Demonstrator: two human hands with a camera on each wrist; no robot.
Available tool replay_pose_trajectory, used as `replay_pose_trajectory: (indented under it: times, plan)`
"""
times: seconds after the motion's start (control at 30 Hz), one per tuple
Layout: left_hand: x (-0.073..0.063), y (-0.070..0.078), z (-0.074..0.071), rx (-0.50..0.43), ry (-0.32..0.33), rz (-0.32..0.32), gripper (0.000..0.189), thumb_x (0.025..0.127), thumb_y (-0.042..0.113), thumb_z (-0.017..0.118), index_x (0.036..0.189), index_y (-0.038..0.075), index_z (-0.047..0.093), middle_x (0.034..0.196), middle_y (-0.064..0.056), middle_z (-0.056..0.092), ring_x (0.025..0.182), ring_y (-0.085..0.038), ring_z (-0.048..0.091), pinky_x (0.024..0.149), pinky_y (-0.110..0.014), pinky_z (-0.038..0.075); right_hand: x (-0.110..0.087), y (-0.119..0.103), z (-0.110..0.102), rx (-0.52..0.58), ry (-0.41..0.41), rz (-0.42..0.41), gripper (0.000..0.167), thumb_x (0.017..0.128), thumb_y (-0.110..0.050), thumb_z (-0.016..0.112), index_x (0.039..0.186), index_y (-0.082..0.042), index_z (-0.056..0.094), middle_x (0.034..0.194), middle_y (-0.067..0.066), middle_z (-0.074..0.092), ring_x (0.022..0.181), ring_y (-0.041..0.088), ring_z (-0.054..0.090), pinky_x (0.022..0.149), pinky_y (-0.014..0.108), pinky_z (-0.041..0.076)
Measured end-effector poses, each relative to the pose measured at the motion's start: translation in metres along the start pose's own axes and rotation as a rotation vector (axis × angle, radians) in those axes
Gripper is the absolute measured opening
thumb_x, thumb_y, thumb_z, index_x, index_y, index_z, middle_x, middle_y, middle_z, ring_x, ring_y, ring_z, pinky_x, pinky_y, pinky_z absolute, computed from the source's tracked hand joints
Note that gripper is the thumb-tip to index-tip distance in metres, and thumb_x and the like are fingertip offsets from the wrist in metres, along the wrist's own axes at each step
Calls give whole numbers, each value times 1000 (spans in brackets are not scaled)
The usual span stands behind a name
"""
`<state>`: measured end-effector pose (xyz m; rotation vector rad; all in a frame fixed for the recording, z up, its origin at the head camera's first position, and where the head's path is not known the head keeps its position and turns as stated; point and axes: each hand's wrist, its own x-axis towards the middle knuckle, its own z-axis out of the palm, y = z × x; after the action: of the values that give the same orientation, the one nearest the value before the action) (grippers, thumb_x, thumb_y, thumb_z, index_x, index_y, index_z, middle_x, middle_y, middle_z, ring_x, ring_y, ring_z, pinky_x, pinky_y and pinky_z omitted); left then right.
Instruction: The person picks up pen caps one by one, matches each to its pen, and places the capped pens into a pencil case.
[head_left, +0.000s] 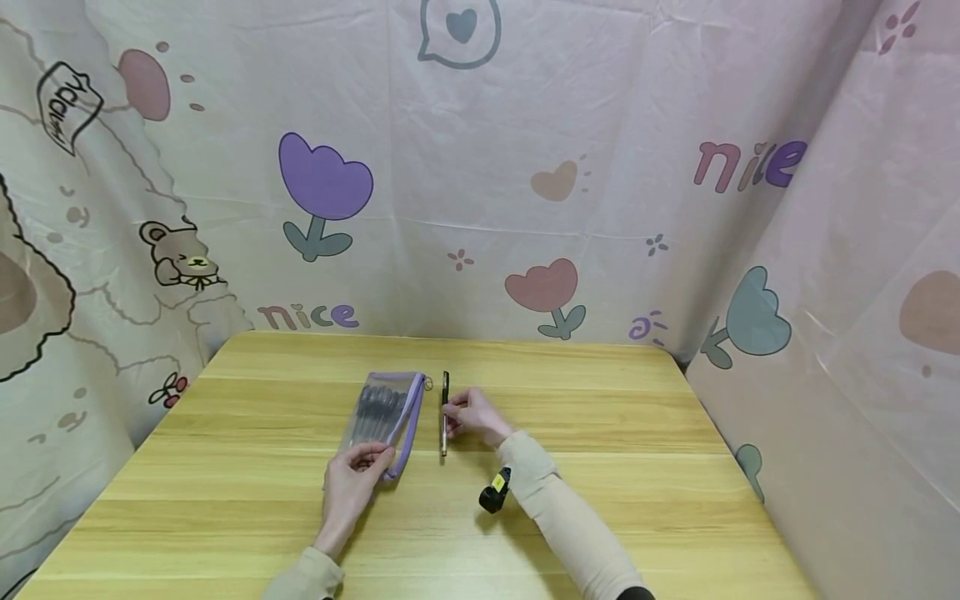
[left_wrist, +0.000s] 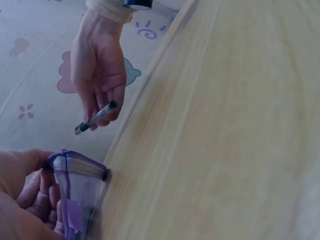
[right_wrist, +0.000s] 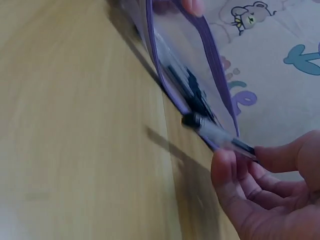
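Observation:
A clear pencil case [head_left: 413, 427] with purple zip edging lies tilted at the middle left of the table. Its zip is undone, and the mouth gapes toward the right in the right wrist view. Several dark-capped pens [right_wrist: 192, 90] show inside. My left hand [head_left: 351, 483] pinches the near end of the case's edge between thumb and fingers. Just right of the case, my right hand [head_left: 476, 417] pinches a clear-barrelled pen [right_wrist: 212, 130] with a black end. In the right wrist view that black end overlaps the opening's edge, while thumb and fingers grip the other end.
The wood-grain table [head_left: 637, 500] spreads around both hands. A printed curtain [head_left: 465, 192] hangs behind it and along both sides. By the right cuff is a small black device [head_left: 492, 496] with a yellow label.

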<state>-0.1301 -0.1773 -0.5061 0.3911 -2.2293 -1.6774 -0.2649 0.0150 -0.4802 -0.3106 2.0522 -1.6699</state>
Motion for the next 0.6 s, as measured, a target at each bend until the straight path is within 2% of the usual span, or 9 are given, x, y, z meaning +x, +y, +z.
replay_pose_trajectory:
  times: [0.1,0.27,0.33,0.4,0.6]
  plan:
    - [1,0,0,-3,-1,-3,17,86,12,79,98,0,75,86,-8,74,69,0,59,64,-16,49,4,-1,11,95,-10,55,19,97,3,57,109,17,61,70,6,64,57,12,63,63,25,60]
    - [1,0,0,4,-4,4,20,86,15,80,98,0,75,86,-8,74,69,0,59,63,-16,49,11,-2,31,146,28,94,7,93,6,62,97,12,64,67,8,67,53,11,65,62,26,61]
    - [1,0,1,6,-7,5,19,86,14,80,98,0,75,87,-9,74,69,0,59,63,-16,49,14,-2,38,140,54,96,3,91,7,65,90,8,62,68,11,69,51,11,64,61,26,61]
    - [2,0,2,6,-7,1,17,86,13,79,98,1,76,87,-9,75,69,1,59,64,-16,49,16,-1,43,125,77,90,7,88,9,67,88,6,61,71,16,71,50,11,64,61,27,61]
    - [3,1,3,-3,-7,21,17,85,12,80,96,0,76,86,-8,75,69,2,59,63,-15,49,19,-1,52,76,98,63,14,85,10,69,97,14,64,86,32,72,53,13,67,63,30,62]
